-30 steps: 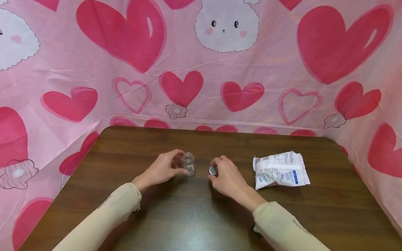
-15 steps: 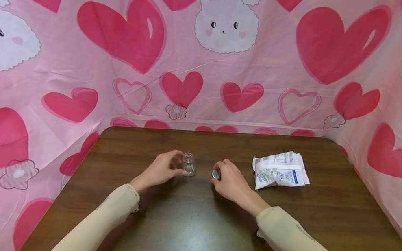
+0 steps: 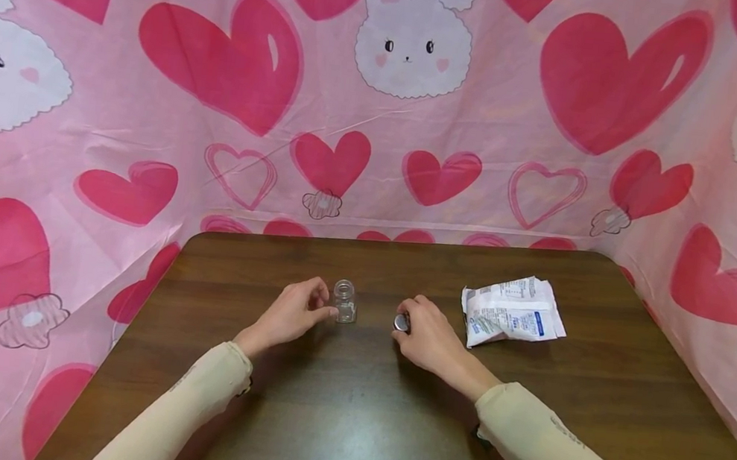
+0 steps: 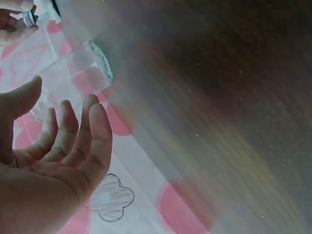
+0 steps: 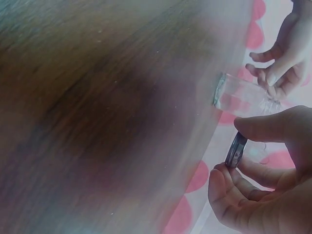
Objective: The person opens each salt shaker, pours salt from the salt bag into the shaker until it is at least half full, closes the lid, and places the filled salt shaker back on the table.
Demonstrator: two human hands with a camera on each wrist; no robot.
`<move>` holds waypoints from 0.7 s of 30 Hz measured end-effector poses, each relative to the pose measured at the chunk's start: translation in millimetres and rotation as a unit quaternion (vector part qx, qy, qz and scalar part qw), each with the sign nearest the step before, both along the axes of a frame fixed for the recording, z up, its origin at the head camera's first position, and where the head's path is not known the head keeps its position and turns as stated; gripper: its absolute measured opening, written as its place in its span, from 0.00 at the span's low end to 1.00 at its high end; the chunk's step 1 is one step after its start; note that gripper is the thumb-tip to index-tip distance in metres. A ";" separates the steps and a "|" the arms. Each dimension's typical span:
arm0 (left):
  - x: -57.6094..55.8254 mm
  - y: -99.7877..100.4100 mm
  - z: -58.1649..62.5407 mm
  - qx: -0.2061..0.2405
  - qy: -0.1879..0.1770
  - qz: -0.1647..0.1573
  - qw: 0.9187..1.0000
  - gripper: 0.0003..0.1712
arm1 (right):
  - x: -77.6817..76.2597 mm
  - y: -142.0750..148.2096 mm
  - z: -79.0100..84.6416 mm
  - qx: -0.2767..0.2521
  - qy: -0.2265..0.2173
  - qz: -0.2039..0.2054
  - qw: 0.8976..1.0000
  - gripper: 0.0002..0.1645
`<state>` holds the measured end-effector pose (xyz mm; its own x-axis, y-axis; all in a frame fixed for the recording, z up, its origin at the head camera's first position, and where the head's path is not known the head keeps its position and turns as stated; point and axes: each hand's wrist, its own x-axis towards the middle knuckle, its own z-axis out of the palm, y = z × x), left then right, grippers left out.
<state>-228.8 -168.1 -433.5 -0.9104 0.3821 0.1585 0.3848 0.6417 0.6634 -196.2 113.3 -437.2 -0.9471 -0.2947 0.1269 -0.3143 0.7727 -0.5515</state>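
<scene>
A small clear glass jar [image 3: 345,307] stands upright and uncapped on the brown table [image 3: 350,400], its threaded neck showing in the head view. Just left of it is my left hand [image 3: 291,312], fingers loosely bent and spread, holding nothing. In the left wrist view a gap seems to lie between those fingers [image 4: 100,131] and the glass [image 4: 78,70]. To the jar's right, my right hand [image 3: 430,335] pinches a round silver lid [image 3: 402,323] between thumb and fingertips. The right wrist view shows this lid [image 5: 236,150] edge-on, with a dark rim.
A white printed packet [image 3: 513,313] lies on the table to the right of my right hand. Pink cloth [image 3: 393,120] with hearts and rabbits hangs behind the table and along both sides.
My left hand has let go of the jar and drawn slightly left. My right hand has moved a little to the right with the lid. The jar stays where it was.
</scene>
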 end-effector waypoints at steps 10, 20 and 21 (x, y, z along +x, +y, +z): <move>6.9 5.2 2.0 -0.017 0.009 -0.015 1.000 0.07 | 3.1 9.3 -2.2 0.005 0.000 -0.007 1.000 0.20; 14.0 14.3 6.9 -0.015 0.006 -0.035 0.999 0.04 | 5.6 20.9 -4.7 0.010 0.009 -0.013 1.000 0.19; 14.6 15.3 7.1 -0.015 0.005 -0.037 0.999 0.04 | 5.8 22.1 -5.0 0.011 0.008 -0.013 1.000 0.19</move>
<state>-214.2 -152.8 -426.4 -0.8779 0.4534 0.1541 0.4382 0.6307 0.6405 -190.4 135.4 -442.2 -0.9526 -0.2720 0.1360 -0.3020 0.7927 -0.5295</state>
